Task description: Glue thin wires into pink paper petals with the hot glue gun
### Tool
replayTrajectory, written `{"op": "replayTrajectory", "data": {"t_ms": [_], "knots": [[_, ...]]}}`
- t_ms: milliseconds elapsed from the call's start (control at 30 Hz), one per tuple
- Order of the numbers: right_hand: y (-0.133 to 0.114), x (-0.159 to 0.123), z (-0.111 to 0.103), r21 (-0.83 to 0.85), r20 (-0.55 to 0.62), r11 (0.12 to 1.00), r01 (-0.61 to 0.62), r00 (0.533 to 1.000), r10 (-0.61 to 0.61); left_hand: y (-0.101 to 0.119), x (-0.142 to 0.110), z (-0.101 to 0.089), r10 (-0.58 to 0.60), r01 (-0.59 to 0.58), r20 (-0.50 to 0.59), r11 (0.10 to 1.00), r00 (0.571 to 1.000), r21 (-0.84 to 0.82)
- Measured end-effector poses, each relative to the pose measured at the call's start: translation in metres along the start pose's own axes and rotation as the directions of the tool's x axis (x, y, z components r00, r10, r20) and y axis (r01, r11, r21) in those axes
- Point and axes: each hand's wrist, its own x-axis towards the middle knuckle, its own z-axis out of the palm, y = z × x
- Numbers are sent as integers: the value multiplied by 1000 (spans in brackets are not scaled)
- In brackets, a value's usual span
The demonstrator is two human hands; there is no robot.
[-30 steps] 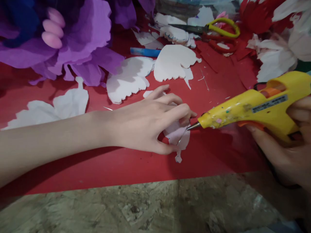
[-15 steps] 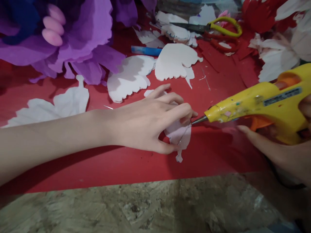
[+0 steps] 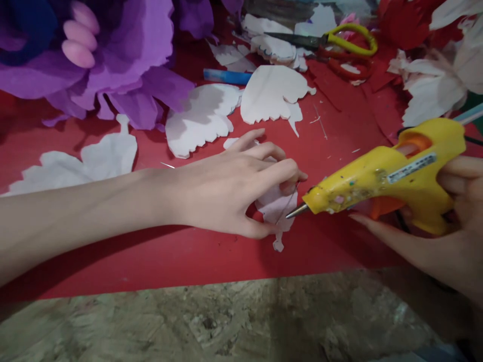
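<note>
My left hand reaches in from the left and pins a pale pink paper cutout to the red sheet. The thumb and bent fingers press on it, hiding much of its upper part. A thin wire lies along the cutout. From the right, my right hand grips a yellow hot glue gun with an orange trigger. The gun's metal nozzle points left and down, right by the wire near the cutout's right edge. I cannot tell whether the tip touches.
Scalloped white paper cutouts lie beyond my left hand, near a blue pen-like stick. Scissors with yellow and red handles rest among scraps. A large purple paper flower stands at upper left. The red sheet ends at the near side.
The glue gun and my right hand have moved left and slightly down, its nozzle passing down along the wire. My left hand stays in place on the cutout.
</note>
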Motion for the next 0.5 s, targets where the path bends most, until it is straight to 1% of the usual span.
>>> {"op": "replayTrajectory", "data": {"t_ms": [100, 300, 500], "knots": [[-1, 3, -2, 37, -14, 999, 25, 1000, -24, 0, 0, 0, 2, -2, -9, 1000, 1000, 7], [3, 3, 1, 59, -7, 990, 132, 991, -132, 0, 1, -1, -1, 1, -10, 1000, 1000, -13], [-3, 3, -3, 68, -24, 992, 107, 994, -106, 0, 0, 0, 7, -8, -19, 1000, 1000, -30]]}}
